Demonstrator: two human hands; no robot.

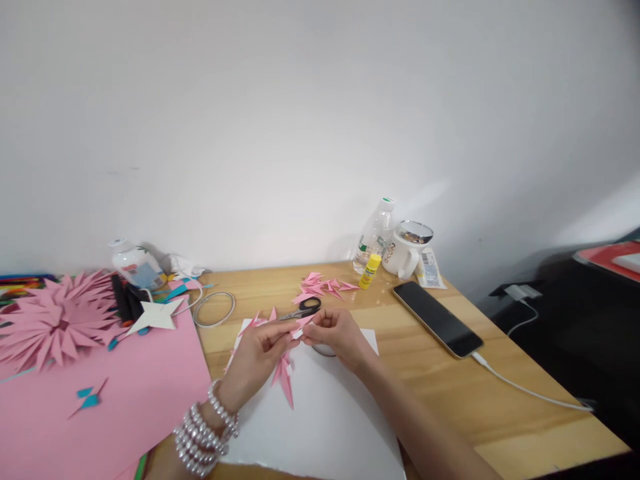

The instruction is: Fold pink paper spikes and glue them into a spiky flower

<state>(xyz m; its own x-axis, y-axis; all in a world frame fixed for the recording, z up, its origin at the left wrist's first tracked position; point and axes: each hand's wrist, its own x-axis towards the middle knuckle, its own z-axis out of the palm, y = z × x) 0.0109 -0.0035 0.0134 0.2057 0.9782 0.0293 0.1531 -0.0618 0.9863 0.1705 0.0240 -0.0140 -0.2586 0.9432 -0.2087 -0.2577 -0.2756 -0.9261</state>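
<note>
My left hand point(260, 353), with pearl bracelets at the wrist, and my right hand point(334, 333) meet over a white sheet point(330, 420) and pinch a small folded pink paper piece point(300, 324) between their fingertips. Below the left hand several pointed pink folded pieces point(284, 375) lie on the sheet. Black-handled scissors point(303, 311) rest just beyond my fingers on the wooden table point(430, 380). A small pile of folded pink pieces point(323, 287) sits farther back.
At left lie a large pink sheet point(125, 400), a pink paper flower point(55, 320), a white paper star point(156, 316) and a wire ring point(214, 309). At the back stand a glue stick point(370, 271), a water bottle point(375, 233) and a white mug point(407, 248). A phone point(437, 317) on a cable lies right.
</note>
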